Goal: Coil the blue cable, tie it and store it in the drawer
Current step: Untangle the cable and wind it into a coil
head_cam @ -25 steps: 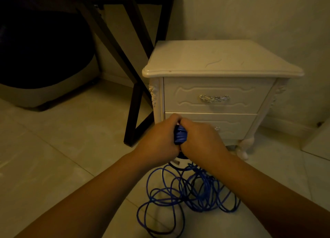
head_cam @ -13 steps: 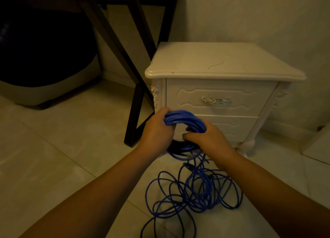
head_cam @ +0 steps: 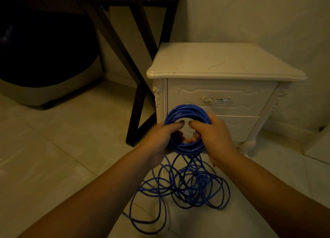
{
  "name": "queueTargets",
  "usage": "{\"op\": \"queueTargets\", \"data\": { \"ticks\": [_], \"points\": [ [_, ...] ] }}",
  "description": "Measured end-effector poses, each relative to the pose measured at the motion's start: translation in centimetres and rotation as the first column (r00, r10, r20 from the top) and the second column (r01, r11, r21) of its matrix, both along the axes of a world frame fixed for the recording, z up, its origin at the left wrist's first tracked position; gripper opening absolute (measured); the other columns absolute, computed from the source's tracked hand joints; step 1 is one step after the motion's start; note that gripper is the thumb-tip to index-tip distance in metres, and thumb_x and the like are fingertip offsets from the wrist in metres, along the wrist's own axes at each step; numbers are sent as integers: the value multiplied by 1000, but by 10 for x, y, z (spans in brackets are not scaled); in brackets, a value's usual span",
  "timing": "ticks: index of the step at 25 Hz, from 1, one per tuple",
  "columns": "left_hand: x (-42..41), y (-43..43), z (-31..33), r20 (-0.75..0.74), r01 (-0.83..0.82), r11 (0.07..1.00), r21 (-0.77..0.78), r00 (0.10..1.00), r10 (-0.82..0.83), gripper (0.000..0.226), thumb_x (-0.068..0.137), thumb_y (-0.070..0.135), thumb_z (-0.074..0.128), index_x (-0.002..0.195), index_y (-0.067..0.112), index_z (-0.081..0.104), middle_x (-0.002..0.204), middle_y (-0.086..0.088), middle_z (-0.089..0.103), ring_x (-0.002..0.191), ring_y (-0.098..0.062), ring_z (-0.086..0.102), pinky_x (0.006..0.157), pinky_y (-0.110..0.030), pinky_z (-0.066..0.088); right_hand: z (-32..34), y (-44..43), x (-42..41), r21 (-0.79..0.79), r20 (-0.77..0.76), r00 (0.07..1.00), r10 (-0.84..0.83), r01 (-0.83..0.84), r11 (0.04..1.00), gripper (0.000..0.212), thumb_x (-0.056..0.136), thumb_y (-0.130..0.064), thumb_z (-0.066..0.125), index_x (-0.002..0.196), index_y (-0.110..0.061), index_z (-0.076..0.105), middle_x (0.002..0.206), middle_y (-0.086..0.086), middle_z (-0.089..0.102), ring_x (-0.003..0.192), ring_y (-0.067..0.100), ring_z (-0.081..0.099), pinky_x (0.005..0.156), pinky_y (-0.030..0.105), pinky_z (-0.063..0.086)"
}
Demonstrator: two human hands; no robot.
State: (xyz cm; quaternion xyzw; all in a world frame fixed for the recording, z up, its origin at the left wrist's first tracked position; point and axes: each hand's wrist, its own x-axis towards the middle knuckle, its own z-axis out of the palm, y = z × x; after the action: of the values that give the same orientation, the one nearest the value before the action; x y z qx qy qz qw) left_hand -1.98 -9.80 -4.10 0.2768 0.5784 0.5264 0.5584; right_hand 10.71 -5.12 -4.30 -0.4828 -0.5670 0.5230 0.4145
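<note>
A round coil of blue cable stands upright in front of the cream nightstand. My left hand grips the coil's left side and my right hand grips its right side, thumbs meeting across the opening. From the coil's bottom the rest of the blue cable hangs down into loose tangled loops on the tiled floor. The nightstand's upper drawer with a silver handle is closed. The lower drawer is partly hidden behind my hands.
The cream nightstand stands against the wall. To its left a dark table's crossed legs reach the floor. A dark rounded object with a grey base sits at the far left. A pale panel edge shows at right.
My hands, pressed together over a bunched coil a second ago, have moved apart and turned it. The coil now faces me as an open ring, held slightly higher.
</note>
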Motion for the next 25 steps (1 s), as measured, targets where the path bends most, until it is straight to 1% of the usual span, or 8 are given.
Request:
{"op": "queueTargets", "data": {
  "ticks": [3, 5, 7, 9, 12, 15, 19, 25],
  "points": [
    [-8, -1, 13, -371, 140, 985, 104, 924, -92, 27, 87, 13, 67, 113, 16, 62, 97, -8, 68, 90, -21, 67, 81, -31, 53, 13, -1, 1, 128, 177, 982, 69, -92, 987, 9, 82, -4, 61, 89, -9, 61, 69, 10, 55, 58, 23, 56, 56, 36, 59],
    [-10, -5, 25, -694, 288, 943, 164, 714, -97, 29, 84, 6, 66, 111, 17, 60, 94, -3, 66, 83, -14, 64, 70, -21, 50, 19, -7, 0, 282, 393, 917, 72, -194, 939, 6, 80, -11, 62, 82, -13, 57, 68, 5, 56, 64, 26, 57, 59, 40, 56],
    [-4, -11, 29, -809, 375, 905, 202, 585, -62, 34, 84, 0, 63, 111, 20, 57, 92, 1, 64, 77, -9, 62, 63, -21, 48, 27, -16, 1, 389, 572, 819, 35, -308, 868, 10, 84, -16, 61, 88, -24, 57, 71, -2, 57, 66, 22, 55, 56, 31, 46],
    [4, -17, 28, -788, 355, 888, 290, 616, 11, 36, 84, -7, 58, 108, 21, 56, 90, 4, 63, 74, -4, 60, 60, -19, 46, 37, -24, 4, 453, 651, 758, -34, -352, 819, 16, 88, -20, 58, 103, -26, 58, 76, -3, 58, 70, 19, 56, 58, 30, 43],
    [17, -26, 35, -734, 273, 868, 415, 664, 142, 41, 80, -13, 55, 97, 24, 60, 86, 11, 62, 77, 3, 59, 64, -12, 46, 52, -38, 15, 500, 615, 785, -69, -321, 805, 11, 86, -22, 60, 91, -22, 51, 71, -5, 53, 67, 19, 54, 60, 32, 43],
    [25, -40, 45, -597, 131, 892, 433, 783, 175, 44, 82, -14, 54, 88, 29, 60, 83, 8, 64, 73, -1, 61, 61, -14, 48, 64, -50, 30, 317, 460, 875, 152, -322, 892, 26, 79, -29, 69, 100, -22, 56, 84, -4, 61, 74, 17, 61, 67, 33, 51],
    [30, -49, 54, -530, -2, 920, 393, 817, 228, 34, 89, -1, 55, 86, 31, 62, 79, -1, 63, 66, -17, 55, 60, -30, 43, 71, -55, 52, 80, 282, 853, 439, -477, 875, 32, 77, -42, 72, 105, -40, 56, 97, -6, 67, 86, 9, 66, 75, 24, 55],
    [22, -23, 58, -232, -246, 933, 261, 923, 308, 29, 90, 0, 55, 98, 26, 66, 79, -7, 58, 72, -26, 52, 63, -37, 41, 73, -32, 71, -14, 81, 828, 555, -556, 831, 41, 75, -60, 51, 112, -44, 58, 117, 2, 66, 102, 16, 66, 88, 29, 53]
  ]
}}
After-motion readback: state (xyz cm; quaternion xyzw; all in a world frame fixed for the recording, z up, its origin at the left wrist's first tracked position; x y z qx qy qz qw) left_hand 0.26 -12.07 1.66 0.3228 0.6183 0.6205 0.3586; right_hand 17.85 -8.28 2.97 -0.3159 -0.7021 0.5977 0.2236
